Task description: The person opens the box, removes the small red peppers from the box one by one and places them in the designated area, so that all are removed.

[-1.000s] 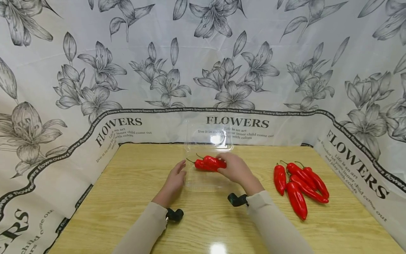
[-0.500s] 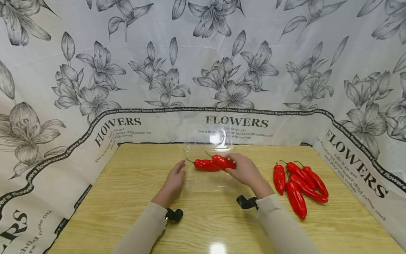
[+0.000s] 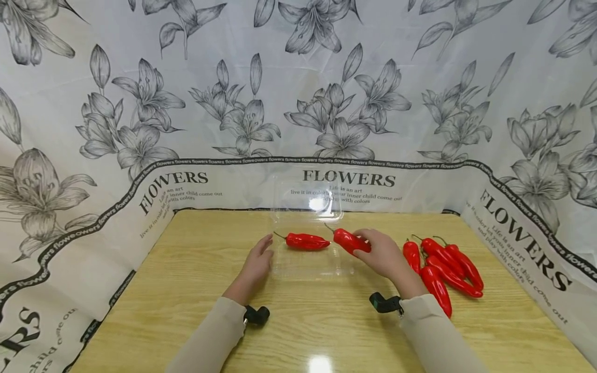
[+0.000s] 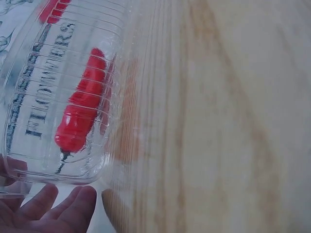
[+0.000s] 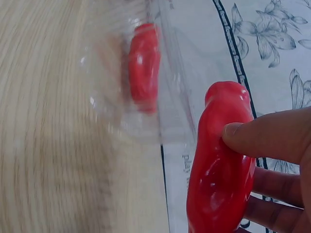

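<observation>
My right hand [image 3: 381,254] pinches a red pepper [image 3: 349,241] between thumb and fingers, just right of a clear plastic box [image 3: 305,269]. The right wrist view has the thumb lying across this pepper [image 5: 221,160]. Inside the box a second red pepper [image 3: 307,241] lies sideways, its stem to the left; the left wrist view shows that pepper [image 4: 83,104] through the ribbed wall. The clear lid [image 3: 308,202] stands raised at the back. By the box's left side rests my left hand [image 3: 257,263], fingers fairly straight, at the rim in its wrist view.
Several red peppers [image 3: 452,264] lie in a loose group on the right of the wooden table [image 3: 196,264]; my right forearm partly covers the nearest one. A flower-printed cloth [image 3: 242,119] hangs behind and along both sides.
My right hand has moved right, carrying its pepper away from above the box. The other pepper is now fully uncovered in the box. My left hand has stayed in place.
</observation>
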Demonstrator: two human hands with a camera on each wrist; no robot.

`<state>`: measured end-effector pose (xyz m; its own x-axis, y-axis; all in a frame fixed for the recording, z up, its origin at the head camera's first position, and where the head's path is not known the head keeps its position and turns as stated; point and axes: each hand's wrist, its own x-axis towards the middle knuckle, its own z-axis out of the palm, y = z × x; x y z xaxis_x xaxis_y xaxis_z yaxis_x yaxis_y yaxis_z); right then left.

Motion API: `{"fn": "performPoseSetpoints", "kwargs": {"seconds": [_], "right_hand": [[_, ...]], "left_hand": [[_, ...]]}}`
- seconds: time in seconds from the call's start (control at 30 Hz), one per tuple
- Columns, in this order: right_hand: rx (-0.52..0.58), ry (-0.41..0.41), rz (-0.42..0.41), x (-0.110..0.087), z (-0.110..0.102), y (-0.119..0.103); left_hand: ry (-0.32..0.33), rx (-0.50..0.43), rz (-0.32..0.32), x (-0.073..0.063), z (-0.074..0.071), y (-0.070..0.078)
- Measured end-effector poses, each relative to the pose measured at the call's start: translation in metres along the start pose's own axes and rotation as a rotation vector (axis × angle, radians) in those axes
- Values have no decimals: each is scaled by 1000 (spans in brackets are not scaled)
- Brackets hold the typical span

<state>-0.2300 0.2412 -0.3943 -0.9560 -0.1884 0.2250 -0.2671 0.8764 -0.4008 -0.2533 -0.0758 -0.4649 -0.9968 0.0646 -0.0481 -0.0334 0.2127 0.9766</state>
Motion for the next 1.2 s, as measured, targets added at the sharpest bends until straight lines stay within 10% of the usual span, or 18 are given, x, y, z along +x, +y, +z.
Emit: {"fn": "performPoseSetpoints", "kwargs": {"seconds": [1.2], "right_hand": [[-96,-13,170,-42,-45,72]], "left_hand": [[-2,31,34,3,-1,-1]]}}
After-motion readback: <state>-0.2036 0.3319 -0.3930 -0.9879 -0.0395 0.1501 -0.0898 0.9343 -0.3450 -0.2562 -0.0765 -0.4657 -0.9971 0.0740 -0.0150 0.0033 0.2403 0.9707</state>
